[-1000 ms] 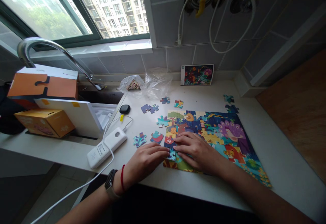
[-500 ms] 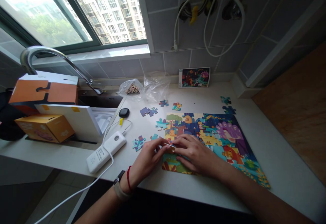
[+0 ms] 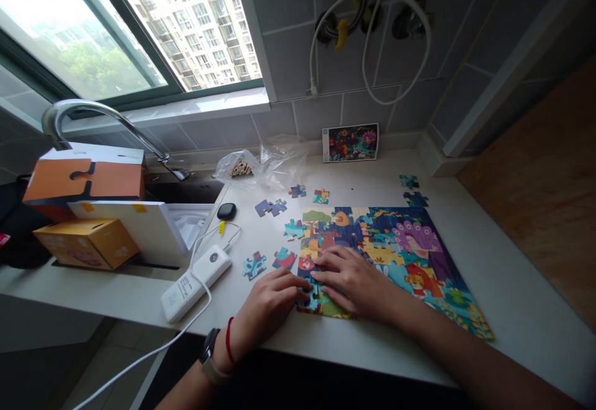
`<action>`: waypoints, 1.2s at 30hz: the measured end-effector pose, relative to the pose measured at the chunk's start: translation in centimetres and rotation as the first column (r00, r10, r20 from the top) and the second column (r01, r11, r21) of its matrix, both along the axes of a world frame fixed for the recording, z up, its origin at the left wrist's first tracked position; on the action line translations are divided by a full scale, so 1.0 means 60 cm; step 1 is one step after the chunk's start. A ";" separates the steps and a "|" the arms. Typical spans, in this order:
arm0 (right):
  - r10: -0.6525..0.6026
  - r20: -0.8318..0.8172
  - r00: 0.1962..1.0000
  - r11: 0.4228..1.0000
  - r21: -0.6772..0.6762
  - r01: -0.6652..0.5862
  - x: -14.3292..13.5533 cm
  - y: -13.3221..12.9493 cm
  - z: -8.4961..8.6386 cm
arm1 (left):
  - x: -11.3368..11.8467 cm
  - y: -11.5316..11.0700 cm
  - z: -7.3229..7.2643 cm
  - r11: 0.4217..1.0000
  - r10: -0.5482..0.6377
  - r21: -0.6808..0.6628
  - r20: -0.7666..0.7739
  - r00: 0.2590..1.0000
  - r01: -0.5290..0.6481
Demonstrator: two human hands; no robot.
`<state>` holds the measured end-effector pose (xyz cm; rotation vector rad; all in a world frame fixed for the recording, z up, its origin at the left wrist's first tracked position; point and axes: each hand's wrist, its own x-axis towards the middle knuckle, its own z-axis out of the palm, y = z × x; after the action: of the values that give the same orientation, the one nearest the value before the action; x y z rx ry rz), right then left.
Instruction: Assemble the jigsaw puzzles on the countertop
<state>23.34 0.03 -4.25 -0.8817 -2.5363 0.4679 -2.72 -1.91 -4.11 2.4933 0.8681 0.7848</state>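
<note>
A colourful jigsaw puzzle (image 3: 400, 242), mostly joined, lies flat on the white counter. My left hand (image 3: 274, 301) is at its lower left edge, fingers bent and fingertips on a small blue piece (image 3: 313, 301). My right hand (image 3: 351, 279) rests on the puzzle's left part with its fingers spread, covering some of the picture beneath. Close above my left hand lies a loose teal and red piece (image 3: 284, 258), beside a patterned piece (image 3: 254, 265). Farther up are a light teal piece (image 3: 293, 229) and two joined purple pieces (image 3: 270, 207).
A white power bank (image 3: 195, 282) with a cable and a black case (image 3: 226, 211) lie left. Boxes (image 3: 86, 242) stand by the sink. Behind are a plastic bag with pieces (image 3: 242, 168) and a picture card (image 3: 350, 143). More loose pieces (image 3: 416, 199) lie at the back right.
The piece held up between my hands is now down at the puzzle's left edge. My left hand has moved down slightly, uncovering the teal and red piece. The view has shifted a little.
</note>
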 end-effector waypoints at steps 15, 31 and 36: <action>-0.024 -0.076 0.997 1.000 0.002 0.024 -0.001 0.002 -0.006 | 0.000 -0.011 0.002 0.970 -0.052 0.236 -0.015 0.999 0.054; -0.045 -0.264 0.963 0.999 0.006 0.048 0.002 0.009 0.001 | -0.100 -0.017 0.012 0.984 0.173 -0.012 -0.147 0.974 -0.176; -0.214 -0.297 0.931 0.975 -0.004 0.223 0.037 0.036 0.031 | -0.135 -0.015 -0.005 0.992 0.125 0.060 -0.260 0.957 -0.114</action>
<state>25.56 2.17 -2.41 -0.9886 -2.1393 0.4533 -10.83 -2.82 -4.40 2.6449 1.1119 0.5188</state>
